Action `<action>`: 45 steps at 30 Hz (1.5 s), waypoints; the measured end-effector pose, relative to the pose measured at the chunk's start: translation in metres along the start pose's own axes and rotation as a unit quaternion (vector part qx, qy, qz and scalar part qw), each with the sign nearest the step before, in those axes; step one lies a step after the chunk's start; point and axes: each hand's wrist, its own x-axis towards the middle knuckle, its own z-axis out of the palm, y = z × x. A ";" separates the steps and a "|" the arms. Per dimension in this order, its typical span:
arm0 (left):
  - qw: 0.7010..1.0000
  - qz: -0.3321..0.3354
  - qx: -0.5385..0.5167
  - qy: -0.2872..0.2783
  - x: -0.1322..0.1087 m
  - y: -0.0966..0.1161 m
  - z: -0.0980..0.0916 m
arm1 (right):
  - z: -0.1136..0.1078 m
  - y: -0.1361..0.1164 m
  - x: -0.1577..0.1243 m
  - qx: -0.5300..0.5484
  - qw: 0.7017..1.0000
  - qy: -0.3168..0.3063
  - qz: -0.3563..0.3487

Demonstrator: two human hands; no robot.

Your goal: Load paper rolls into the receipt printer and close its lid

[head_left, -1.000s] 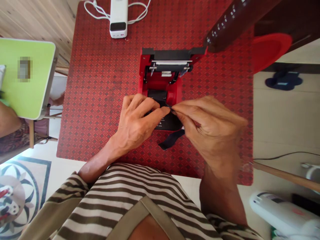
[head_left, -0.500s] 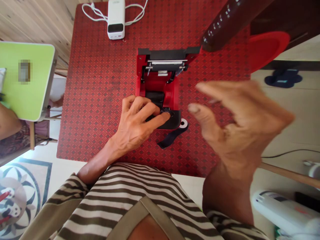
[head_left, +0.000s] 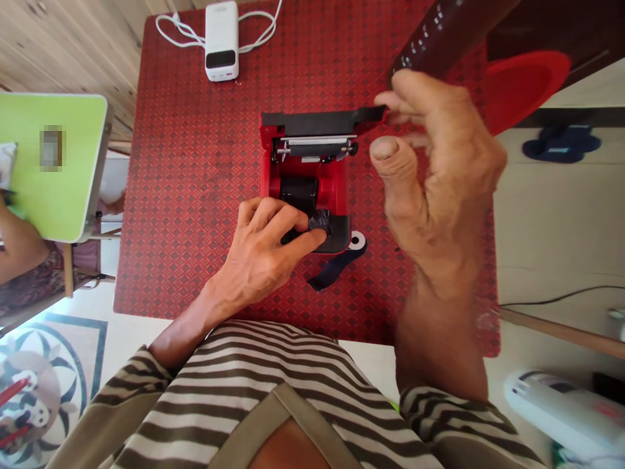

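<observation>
A red and black receipt printer (head_left: pixel 305 156) stands open on the red patterned cloth, its black lid folded back at the far side. Inside lies a black roll (head_left: pixel 297 194). My left hand (head_left: pixel 258 251) curls over the printer's front edge, with its fingertips pressing a wad of black tape (head_left: pixel 319 223). My right hand (head_left: pixel 439 176) is raised with fingers apart, holding nothing, its fingertips close to the right end of the lid. A black strap (head_left: pixel 336 270) and a white ring (head_left: pixel 358 241) lie on the cloth just beyond the front edge.
A white power bank (head_left: pixel 221 40) with a white cable lies at the cloth's far edge. A dark brown bottle-like object (head_left: pixel 439 32) and a red plastic disc (head_left: pixel 525 88) stand at the far right. A green table (head_left: pixel 49 163) and another person's arm (head_left: pixel 19 251) are at the left.
My right hand has let go of the tape at the printer's front and moved up and right to the lid. My left hand stays on the tape, and the white ring now shows.
</observation>
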 end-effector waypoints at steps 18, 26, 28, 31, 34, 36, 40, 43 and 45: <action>0.999 -0.024 0.007 0.030 -0.002 0.006 0.006 | -0.010 -0.053 -0.053 -0.011 0.996 -0.014 0.082; 0.995 -0.063 -0.059 0.046 -0.007 0.003 0.009 | -0.007 -0.052 -0.061 -0.032 0.998 -0.019 0.050; 0.989 -0.088 -0.109 0.051 -0.007 0.001 0.007 | -0.006 -0.053 -0.062 -0.039 0.998 -0.019 0.044; 0.968 -0.171 -0.160 0.094 -0.011 -0.008 0.010 | -0.004 -0.056 -0.064 -0.067 0.997 -0.026 0.040; 0.943 -0.259 -0.176 0.109 -0.026 -0.029 0.025 | -0.004 -0.057 -0.064 -0.090 0.993 -0.040 0.059; 0.916 -0.304 -0.237 0.108 -0.040 -0.046 0.041 | -0.005 -0.058 -0.064 -0.088 0.992 -0.048 0.071; 0.819 -0.385 -0.422 0.050 -0.061 -0.069 0.063 | -0.006 -0.059 -0.067 -0.066 0.995 -0.045 0.062; 0.788 -0.410 -0.459 0.028 -0.064 -0.074 0.068 | -0.005 -0.059 -0.069 -0.061 0.995 -0.046 0.067; 0.791 -0.409 -0.454 0.029 -0.061 -0.071 0.067 | -0.003 -0.059 -0.069 -0.072 0.993 -0.051 0.075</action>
